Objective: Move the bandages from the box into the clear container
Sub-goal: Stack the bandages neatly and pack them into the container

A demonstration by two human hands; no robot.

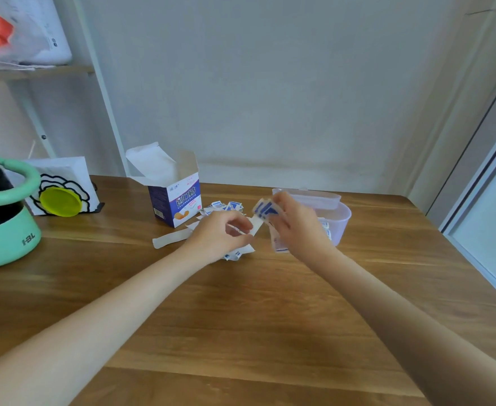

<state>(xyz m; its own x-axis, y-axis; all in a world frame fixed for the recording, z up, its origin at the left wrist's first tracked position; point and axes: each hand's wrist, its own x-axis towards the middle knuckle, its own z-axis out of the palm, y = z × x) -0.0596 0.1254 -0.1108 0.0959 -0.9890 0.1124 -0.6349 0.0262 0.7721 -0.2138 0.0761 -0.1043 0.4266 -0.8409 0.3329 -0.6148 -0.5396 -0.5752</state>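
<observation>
The blue and white bandage box [176,200] stands open on the wooden table [240,317], left of centre. Loose wrapped bandages [226,206] lie scattered beside it and under my hands. My right hand [296,227] grips a small bunch of blue-printed bandages [265,209] just left of the clear container [339,218], which holds a few bandages. My left hand [221,234] hovers over the pile with curled fingers pinching a white bandage strip [257,225]. Another white strip [172,238] lies flat on the table to the left.
A mint green and black appliance [5,218] stands at the left edge. Behind it a white holder with a flower drawing carries a yellow-green lid [60,202]. A shelf with bags hangs at upper left. The wall is close behind; a window frame runs along the right.
</observation>
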